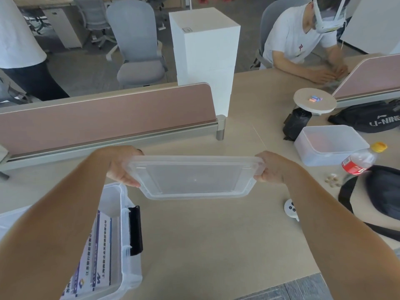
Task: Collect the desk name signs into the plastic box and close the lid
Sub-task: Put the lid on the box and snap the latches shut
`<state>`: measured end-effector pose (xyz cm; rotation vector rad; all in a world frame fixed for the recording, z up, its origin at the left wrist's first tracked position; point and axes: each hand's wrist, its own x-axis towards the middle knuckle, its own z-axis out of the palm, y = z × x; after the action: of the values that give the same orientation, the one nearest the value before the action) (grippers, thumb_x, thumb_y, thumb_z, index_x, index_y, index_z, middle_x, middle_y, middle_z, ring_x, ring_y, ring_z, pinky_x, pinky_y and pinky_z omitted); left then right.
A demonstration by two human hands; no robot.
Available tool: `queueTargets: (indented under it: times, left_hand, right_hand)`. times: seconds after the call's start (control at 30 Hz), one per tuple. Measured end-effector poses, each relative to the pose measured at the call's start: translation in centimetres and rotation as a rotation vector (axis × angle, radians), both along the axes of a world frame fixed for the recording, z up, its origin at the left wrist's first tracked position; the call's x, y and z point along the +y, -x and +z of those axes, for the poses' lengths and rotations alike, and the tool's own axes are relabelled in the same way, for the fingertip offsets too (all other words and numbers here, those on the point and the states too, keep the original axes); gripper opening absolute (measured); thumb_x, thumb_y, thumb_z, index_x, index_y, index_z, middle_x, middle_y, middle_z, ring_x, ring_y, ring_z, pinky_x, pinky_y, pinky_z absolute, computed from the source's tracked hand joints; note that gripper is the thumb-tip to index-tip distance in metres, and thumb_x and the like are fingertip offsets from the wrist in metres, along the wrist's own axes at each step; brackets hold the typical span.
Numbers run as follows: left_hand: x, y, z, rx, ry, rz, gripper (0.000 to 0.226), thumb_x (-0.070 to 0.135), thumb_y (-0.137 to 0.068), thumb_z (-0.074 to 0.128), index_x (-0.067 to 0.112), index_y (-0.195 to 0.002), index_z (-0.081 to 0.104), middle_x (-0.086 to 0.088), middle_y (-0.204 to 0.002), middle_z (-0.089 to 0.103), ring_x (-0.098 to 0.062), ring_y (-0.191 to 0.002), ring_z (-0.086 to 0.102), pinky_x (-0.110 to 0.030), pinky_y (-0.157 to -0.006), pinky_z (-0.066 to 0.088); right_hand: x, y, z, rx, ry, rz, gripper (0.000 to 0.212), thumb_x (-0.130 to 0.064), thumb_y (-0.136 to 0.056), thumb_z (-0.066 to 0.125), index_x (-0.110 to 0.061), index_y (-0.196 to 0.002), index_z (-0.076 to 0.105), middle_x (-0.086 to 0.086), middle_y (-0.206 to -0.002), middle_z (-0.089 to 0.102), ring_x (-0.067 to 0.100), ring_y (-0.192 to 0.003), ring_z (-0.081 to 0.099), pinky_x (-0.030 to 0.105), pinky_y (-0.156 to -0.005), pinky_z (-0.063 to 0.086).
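Observation:
I hold a clear plastic lid (194, 177) level above the middle of the desk, one short end in each hand. My left hand (121, 167) grips its left edge and my right hand (270, 167) grips its right edge. The clear plastic box (125, 245) with a black latch (136, 230) stands open at the lower left, partly under my left forearm. Several desk name signs (97, 263) with blue and white printing lie inside it. The lid is to the right of the box and higher, apart from it.
A pink desk divider (108, 118) runs behind my hands. At the right are an empty clear tub (329, 146), a drink bottle (359, 161), black bags (381, 191), a small white device (291, 207) and a round stand (315, 100). Another person sits far right.

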<state>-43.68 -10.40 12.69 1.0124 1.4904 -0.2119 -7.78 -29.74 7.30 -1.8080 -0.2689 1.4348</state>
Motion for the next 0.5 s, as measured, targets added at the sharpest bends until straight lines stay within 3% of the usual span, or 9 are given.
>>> queueTargets:
  times: [0.1, 0.13, 0.23, 0.3, 0.33, 0.37, 0.4, 0.43, 0.5]
  left_hand:
    - [-0.7, 0.4, -0.9, 0.153, 0.082, -0.213, 0.028, 0.011, -0.083, 0.065, -0.001, -0.108, 0.070, -0.022, -0.107, 0.072, -0.038, -0.087, 0.070, -0.039, -0.070, 0.060]
    - [-1.0, 0.2, -1.4, 0.217, 0.085, -0.265, 0.027, 0.014, -0.085, 0.065, 0.002, -0.109, 0.071, -0.017, -0.105, 0.073, -0.031, -0.080, 0.071, -0.032, -0.061, 0.059]
    - [-1.3, -0.6, -3.3, 0.417, -0.002, -0.315, 0.028, 0.028, -0.086, 0.062, 0.007, -0.104, 0.067, -0.007, -0.088, 0.070, -0.011, -0.050, 0.055, -0.017, -0.043, 0.037]
    - [-1.8, -1.0, -3.8, 0.488, -0.104, -0.334, 0.026, 0.034, -0.084, 0.059, 0.009, -0.092, 0.055, -0.005, -0.073, 0.059, -0.012, -0.049, 0.047, -0.018, -0.047, 0.036]
    - [-2.0, -1.3, -4.0, 0.490, -0.160, -0.338, 0.028, 0.036, -0.085, 0.059, 0.013, -0.100, 0.054, -0.009, -0.081, 0.062, -0.016, -0.061, 0.059, -0.021, -0.056, 0.047]
    - [-2.3, -1.4, -4.3, 0.488, -0.236, -0.355, 0.039, 0.039, -0.088, 0.060, 0.013, -0.117, 0.053, -0.016, -0.105, 0.065, -0.025, -0.087, 0.068, -0.029, -0.077, 0.055]
    - [-2.4, -1.5, -4.6, 0.498, -0.310, -0.367, 0.055, 0.042, -0.091, 0.060, 0.010, -0.134, 0.047, -0.019, -0.129, 0.057, -0.032, -0.111, 0.062, -0.037, -0.093, 0.052]
    - [-2.5, -1.5, -4.6, 0.494, -0.367, -0.355, 0.064, 0.043, -0.093, 0.059, 0.005, -0.141, 0.041, -0.018, -0.139, 0.050, -0.035, -0.118, 0.056, -0.039, -0.099, 0.048]
    - [-2.2, -1.4, -4.8, 0.473, -0.519, -0.343, 0.059, 0.045, -0.093, 0.057, 0.001, -0.131, 0.050, -0.016, -0.118, 0.059, -0.030, -0.098, 0.058, -0.033, -0.083, 0.047]
  right_hand:
    - [-0.7, -0.3, 0.0, -0.096, 0.072, 0.275, 0.013, -0.010, -0.099, 0.049, -0.012, -0.109, 0.058, 0.005, -0.099, 0.060, 0.022, -0.095, 0.058, 0.031, -0.090, 0.046]
    - [-0.5, -0.5, 0.3, -0.158, 0.130, 0.343, 0.025, -0.016, -0.096, 0.055, -0.018, -0.121, 0.058, 0.001, -0.108, 0.065, 0.021, -0.102, 0.059, 0.031, -0.096, 0.046]
    - [-1.5, 0.7, 0.2, -0.431, 0.324, 0.720, 0.038, -0.027, -0.090, 0.068, -0.013, -0.126, 0.062, 0.004, -0.116, 0.068, 0.025, -0.108, 0.063, 0.034, -0.096, 0.048]
    - [-1.3, 1.8, 0.0, -0.459, 0.361, 0.766, 0.033, -0.031, -0.090, 0.072, -0.008, -0.112, 0.065, 0.003, -0.106, 0.062, 0.024, -0.099, 0.060, 0.030, -0.088, 0.048]
    - [-0.8, 1.7, -0.5, -0.472, 0.347, 0.703, 0.025, -0.030, -0.092, 0.069, -0.011, -0.108, 0.062, 0.005, -0.110, 0.060, 0.027, -0.100, 0.058, 0.031, -0.087, 0.049]
    - [-0.5, 2.2, -0.9, -0.558, 0.375, 0.681, 0.024, -0.026, -0.096, 0.063, -0.013, -0.116, 0.059, 0.009, -0.125, 0.057, 0.031, -0.109, 0.058, 0.033, -0.089, 0.050]
    - [0.0, 2.3, -1.6, -0.595, 0.410, 0.631, 0.034, -0.024, -0.098, 0.057, -0.011, -0.130, 0.054, 0.013, -0.138, 0.051, 0.034, -0.118, 0.055, 0.036, -0.090, 0.048]
    - [0.6, 2.0, -2.0, -0.630, 0.411, 0.569, 0.040, -0.023, -0.099, 0.052, -0.007, -0.136, 0.050, 0.015, -0.140, 0.050, 0.035, -0.121, 0.054, 0.037, -0.091, 0.047]
    - [1.4, 1.8, -2.4, -0.683, 0.347, 0.459, 0.036, -0.023, -0.098, 0.047, 0.001, -0.125, 0.054, 0.017, -0.118, 0.060, 0.034, -0.103, 0.060, 0.035, -0.082, 0.045]
